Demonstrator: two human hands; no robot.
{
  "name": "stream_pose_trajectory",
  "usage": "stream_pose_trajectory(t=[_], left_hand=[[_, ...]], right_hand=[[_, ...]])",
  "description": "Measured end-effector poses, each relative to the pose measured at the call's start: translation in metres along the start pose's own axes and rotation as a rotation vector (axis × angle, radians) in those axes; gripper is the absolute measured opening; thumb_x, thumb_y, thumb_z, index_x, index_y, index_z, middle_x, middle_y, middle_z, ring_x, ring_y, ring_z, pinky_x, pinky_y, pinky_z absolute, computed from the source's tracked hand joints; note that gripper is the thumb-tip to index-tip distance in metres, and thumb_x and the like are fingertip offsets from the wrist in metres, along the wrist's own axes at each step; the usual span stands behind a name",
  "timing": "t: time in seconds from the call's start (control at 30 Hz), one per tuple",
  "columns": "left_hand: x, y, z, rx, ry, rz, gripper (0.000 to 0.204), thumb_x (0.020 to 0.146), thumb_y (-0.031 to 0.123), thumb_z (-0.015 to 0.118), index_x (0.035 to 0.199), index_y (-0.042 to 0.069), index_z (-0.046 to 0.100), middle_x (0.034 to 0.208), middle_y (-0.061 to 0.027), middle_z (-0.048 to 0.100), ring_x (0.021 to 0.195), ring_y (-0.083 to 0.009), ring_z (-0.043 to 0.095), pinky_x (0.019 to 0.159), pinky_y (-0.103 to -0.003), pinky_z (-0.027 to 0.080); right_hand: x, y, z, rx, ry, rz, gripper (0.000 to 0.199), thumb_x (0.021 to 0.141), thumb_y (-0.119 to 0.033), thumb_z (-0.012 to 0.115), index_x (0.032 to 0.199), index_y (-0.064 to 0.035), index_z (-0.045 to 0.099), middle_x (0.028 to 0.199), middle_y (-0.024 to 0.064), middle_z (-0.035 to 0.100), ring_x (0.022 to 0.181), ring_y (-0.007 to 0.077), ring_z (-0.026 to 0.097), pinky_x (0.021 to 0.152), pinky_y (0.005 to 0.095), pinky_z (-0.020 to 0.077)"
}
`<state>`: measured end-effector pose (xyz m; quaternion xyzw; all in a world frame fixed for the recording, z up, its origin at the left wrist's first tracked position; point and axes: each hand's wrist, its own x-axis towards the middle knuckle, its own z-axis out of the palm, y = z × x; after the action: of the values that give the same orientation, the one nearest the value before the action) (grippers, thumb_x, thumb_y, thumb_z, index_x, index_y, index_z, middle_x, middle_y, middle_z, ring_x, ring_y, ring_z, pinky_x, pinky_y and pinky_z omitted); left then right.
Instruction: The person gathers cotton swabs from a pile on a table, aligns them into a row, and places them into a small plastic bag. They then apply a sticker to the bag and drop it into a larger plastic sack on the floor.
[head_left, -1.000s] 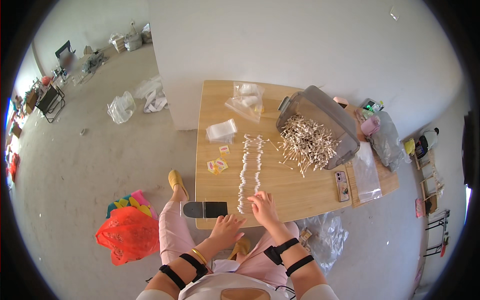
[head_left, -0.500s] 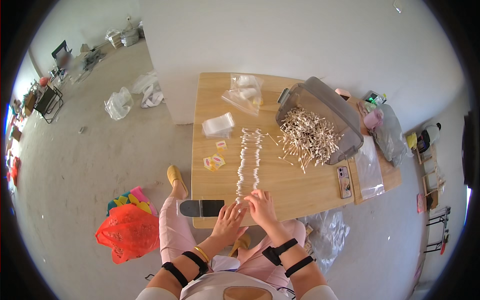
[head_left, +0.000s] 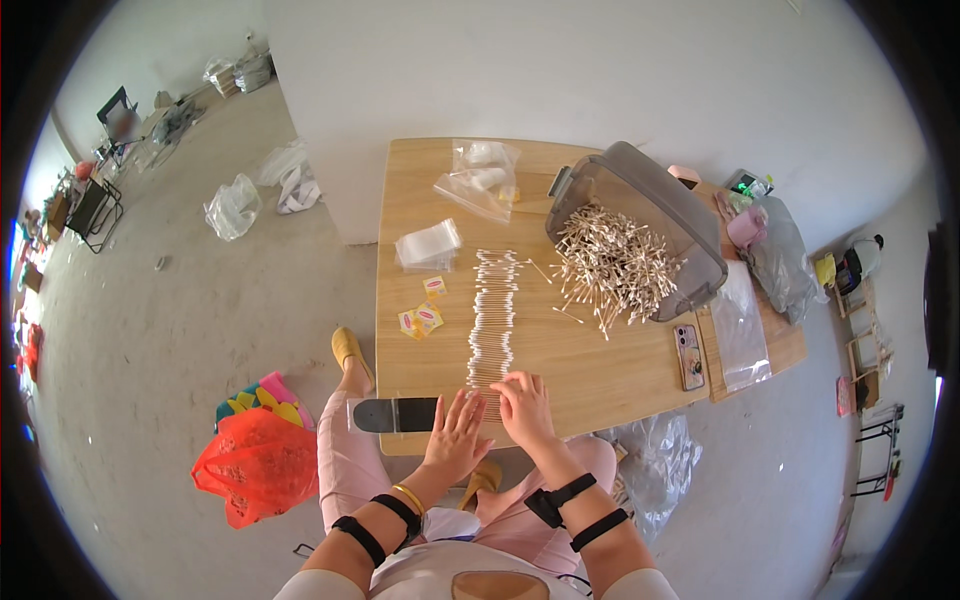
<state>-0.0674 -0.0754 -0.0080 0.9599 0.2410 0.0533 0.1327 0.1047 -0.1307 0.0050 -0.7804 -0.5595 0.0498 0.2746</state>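
A long row of cotton swabs (head_left: 492, 320), laid side by side, runs up the table from its near edge. My left hand (head_left: 458, 432) rests flat at the row's near left end, fingers stretched out and holding nothing. Against the row's right side, my right hand (head_left: 526, 410) has its fingers bent and apart, the tips at the swab ends; no swab shows gripped in it. Just left of my left hand lies a flat black piece with a rounded end (head_left: 395, 415), partly in clear plastic. A heap of loose cotton swabs (head_left: 615, 265) spills from a tipped grey plastic bin (head_left: 690, 220).
Clear small bags (head_left: 430, 245), yellow-and-white labels (head_left: 422, 320) and a larger clear bag (head_left: 482, 185) lie left of the row on the wooden table (head_left: 590, 375). A phone (head_left: 689, 357) and a plastic sheet (head_left: 740, 330) are at the right. A red bag (head_left: 255, 467) sits on the floor.
My left hand has flattened and straightened its fingers. My right hand has shifted slightly outward from the near swabs. The whole view has moved a little.
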Motion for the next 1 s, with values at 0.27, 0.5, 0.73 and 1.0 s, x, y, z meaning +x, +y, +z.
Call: stream_pose_trajectory(t=[0.27, 0.5, 0.73, 1.0], left_hand=[[-0.001, -0.002, 0.002, -0.021, 0.017, 0.014, 0.077, 0.092, 0.048, 0.055, 0.151, 0.004, 0.031, 0.158, -0.012, 0.026, 0.149, -0.0316, 0.019, 0.12, -0.056, 0.012], [-0.001, -0.004, 0.004, -0.018, 0.032, 0.029, 0.075, 0.093, 0.046, 0.055, 0.151, 0.004, 0.032, 0.157, -0.0121, 0.03, 0.148, -0.0284, 0.022, 0.12, -0.055, 0.013], [-0.004, -0.006, -0.001, 0.057, -0.049, 0.049, 0.076, 0.093, 0.045, 0.055, 0.15, 0.002, 0.031, 0.156, -0.0135, 0.029, 0.148, -0.0307, 0.022, 0.12, -0.057, 0.011], [-0.001, -0.016, 0.0, 0.079, -0.004, -0.084, 0.087, 0.095, 0.056, 0.046, 0.152, -0.005, 0.022, 0.16, -0.0192, 0.019, 0.15, -0.0336, 0.013, 0.12, -0.058, 0.008]], right_hand=[[-0.003, -0.006, 0.001, -0.011, -0.032, -0.028, 0.021, 0.082, -0.006, 0.064, 0.1, -0.0147, 0.07, 0.114, 0.0077, 0.056, 0.11, 0.0319, 0.052, 0.09, 0.0464, 0.0441], [-0.018, -0.002, -0.012, 0.079, -0.037, 0.018, 0.039, 0.083, -0.01, 0.065, 0.122, -0.0118, 0.061, 0.129, 0.0107, 0.053, 0.119, 0.0337, 0.049, 0.099, 0.0476, 0.0407], [-0.053, 0.004, -0.011, 0.003, -0.071, -0.004, 0.071, 0.086, -0.029, 0.067, 0.146, -0.0035, 0.038, 0.148, 0.0176, 0.04, 0.137, 0.0361, 0.037, 0.114, 0.0514, 0.0282], [-0.055, -0.003, -0.001, -0.089, -0.156, -0.024, 0.087, 0.09, -0.045, 0.06, 0.153, 0.0011, 0.021, 0.157, 0.0241, 0.024, 0.147, 0.0366, 0.023, 0.12, 0.0513, 0.018]])
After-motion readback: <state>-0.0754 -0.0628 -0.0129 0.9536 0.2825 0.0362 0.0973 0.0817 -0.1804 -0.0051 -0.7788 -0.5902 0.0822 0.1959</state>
